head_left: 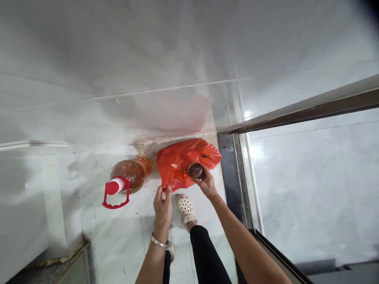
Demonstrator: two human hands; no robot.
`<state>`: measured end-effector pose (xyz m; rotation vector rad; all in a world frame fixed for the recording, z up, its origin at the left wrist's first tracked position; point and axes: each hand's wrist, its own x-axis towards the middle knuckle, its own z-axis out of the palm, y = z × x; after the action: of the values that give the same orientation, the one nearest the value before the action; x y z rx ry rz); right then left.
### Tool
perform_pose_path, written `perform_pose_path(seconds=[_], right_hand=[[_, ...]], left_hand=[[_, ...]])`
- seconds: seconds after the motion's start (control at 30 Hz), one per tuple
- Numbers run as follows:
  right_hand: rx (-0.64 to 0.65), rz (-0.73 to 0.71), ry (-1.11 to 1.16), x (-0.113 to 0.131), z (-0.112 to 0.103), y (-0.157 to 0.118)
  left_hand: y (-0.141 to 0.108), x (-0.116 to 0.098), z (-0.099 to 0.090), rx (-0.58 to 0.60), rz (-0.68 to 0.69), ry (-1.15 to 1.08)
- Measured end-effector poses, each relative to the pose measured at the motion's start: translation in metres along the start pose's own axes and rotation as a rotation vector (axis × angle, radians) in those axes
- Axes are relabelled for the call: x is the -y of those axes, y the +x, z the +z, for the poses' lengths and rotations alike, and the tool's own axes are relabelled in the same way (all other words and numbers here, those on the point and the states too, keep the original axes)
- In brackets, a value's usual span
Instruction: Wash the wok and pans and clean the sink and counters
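Observation:
A red plastic bag [173, 157] stands on the floor against the tiled wall, its mouth partly open. My left hand [163, 207] pinches the bag's near left edge between thumb and fingers. Over the bag's opening, my right hand [207, 184] grips a small round metal cup [195, 170] with a dark inside. The cup is tilted so that its open top faces me; whether anything is in it I cannot tell. What lies inside the bag is mostly hidden.
Left of the bag stands a large oil bottle [130, 173] with a red handle [116, 206]. My foot in a cream clog [186, 206] is just below the bag. A dark door sill [233, 177] runs along the right, beside a brown-edged door frame [310, 108]. A cabinet corner juts in at lower left.

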<state>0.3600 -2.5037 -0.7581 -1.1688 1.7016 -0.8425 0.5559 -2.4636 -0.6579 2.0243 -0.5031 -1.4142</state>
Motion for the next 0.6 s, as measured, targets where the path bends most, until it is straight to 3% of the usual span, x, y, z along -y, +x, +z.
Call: perform_pose_path(seconds=[0.13,0.3,0.37,0.47,0.6], right_hand=[[0.031,0.016,0.079,0.004,-0.004,0.004],[0.144,-0.183,-0.149,0.02,-0.002,0.015],[0.173,-0.203,-0.229,0.026,0.001,0.023],[0.185,-0.191,-0.367,0.032,0.002,0.029],[0.126,-0.262,-0.351,0.052,-0.01,0.008]], left_hand=[[0.003,-0.027,0.005,0.157,0.065,-0.386],[-0.002,-0.035,0.011,0.369,-0.015,-0.437],[-0.003,-0.033,0.013,0.386,-0.04,-0.508],[-0.005,-0.029,0.012,0.312,-0.082,-0.616],[-0.017,-0.03,-0.004,0.255,-0.182,-0.573]])
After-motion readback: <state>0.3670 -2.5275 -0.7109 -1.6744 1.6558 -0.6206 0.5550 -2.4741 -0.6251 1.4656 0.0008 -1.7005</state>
